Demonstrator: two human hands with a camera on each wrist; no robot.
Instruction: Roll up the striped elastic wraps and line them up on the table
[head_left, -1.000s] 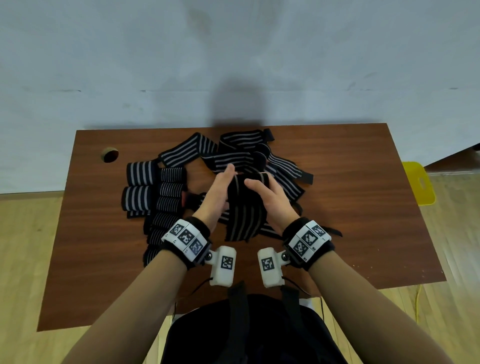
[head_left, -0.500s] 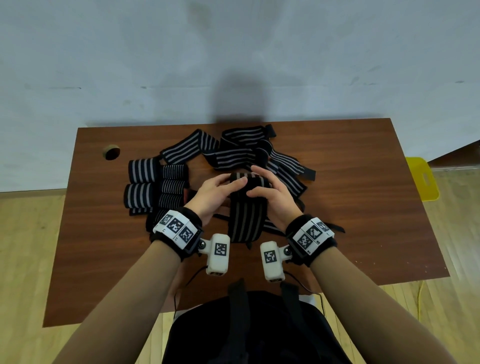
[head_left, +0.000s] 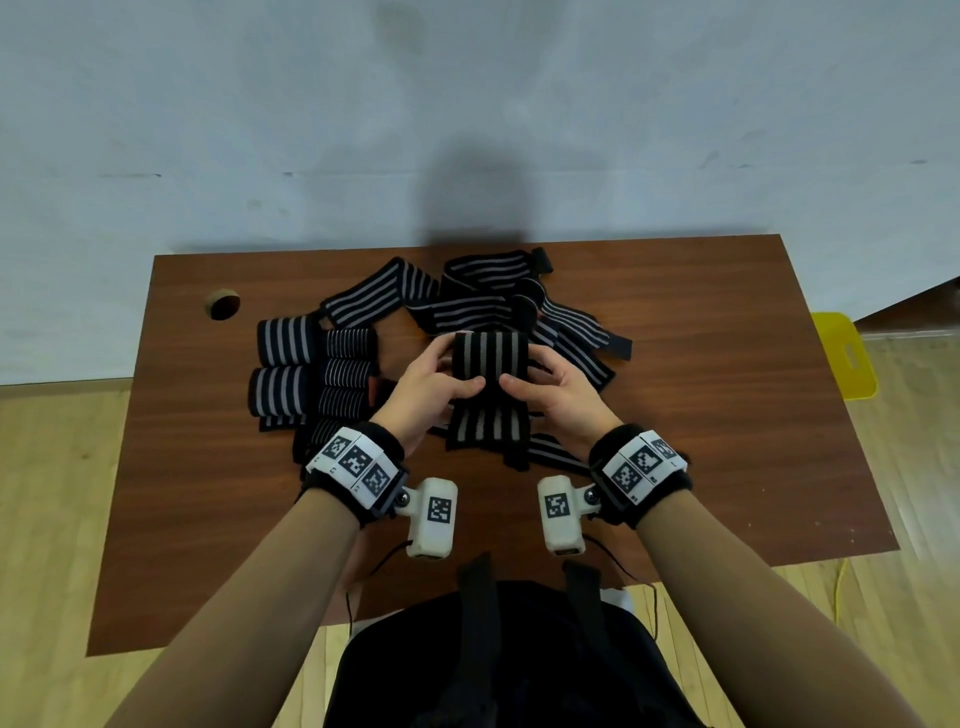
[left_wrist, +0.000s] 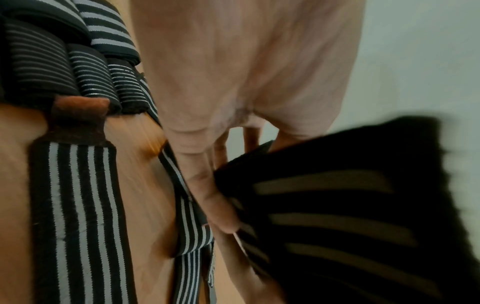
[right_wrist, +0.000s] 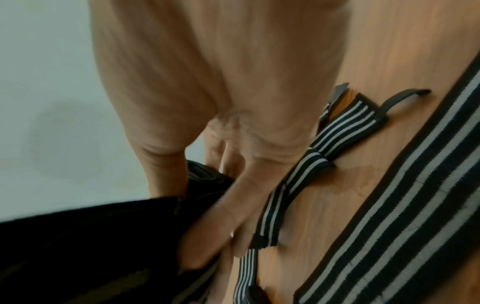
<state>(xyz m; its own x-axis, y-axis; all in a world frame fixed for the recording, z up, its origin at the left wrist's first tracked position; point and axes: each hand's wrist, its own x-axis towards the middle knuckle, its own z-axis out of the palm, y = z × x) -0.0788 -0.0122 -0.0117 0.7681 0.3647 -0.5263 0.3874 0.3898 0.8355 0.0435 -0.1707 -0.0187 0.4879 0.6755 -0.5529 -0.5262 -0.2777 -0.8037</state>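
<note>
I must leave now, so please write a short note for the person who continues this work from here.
Left hand and right hand both grip the half-rolled wrap; its loose tail hangs down to the table.
Done: finished rolls lined up at the left.
Left: finish this roll, put it with the row, then roll the flat wraps piled behind the hands.

Rolled wraps (head_left: 311, 366) left on table (head_left: 727, 415); loose wraps (head_left: 493, 306) seemingly piled behind.
</note>
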